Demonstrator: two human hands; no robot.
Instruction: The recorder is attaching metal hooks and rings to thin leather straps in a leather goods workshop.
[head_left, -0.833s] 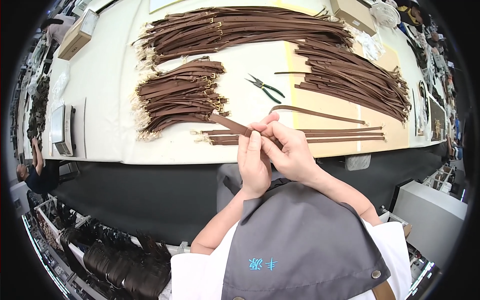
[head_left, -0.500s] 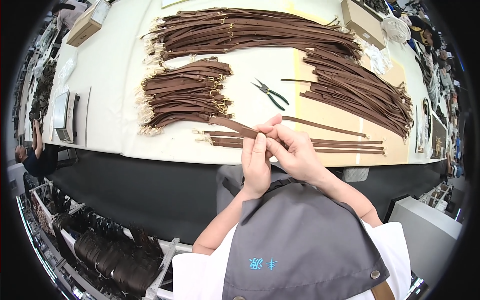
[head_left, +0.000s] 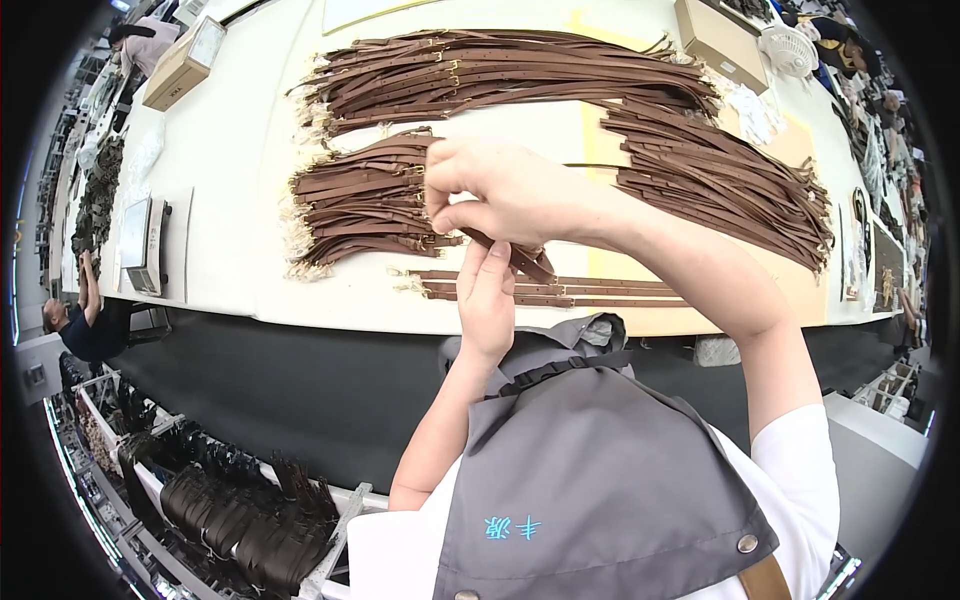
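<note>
Since the earlier pictures the right hand (head_left: pixel 500 195) has been lifted and carried leftward, so that it is now seen over the near pile of straps (head_left: pixel 360 205) on the bench (head_left: pixel 230 170); before, both hands were held close together at the bench's near edge. A brown strap (head_left: pixel 515 258) is pinched in the right grip, its free end slanting down to the right. The left hand (head_left: pixel 487 300) is raised beneath it, fingers upright and touching the strap; whether its grip is clenched cannot be told. Three straps (head_left: pixel 600 290) are laid flat along the near edge, just behind the hands. Two cardboard boxes (head_left: pixel 180 68) are stood at the far corners; their contents cannot be seen
</note>
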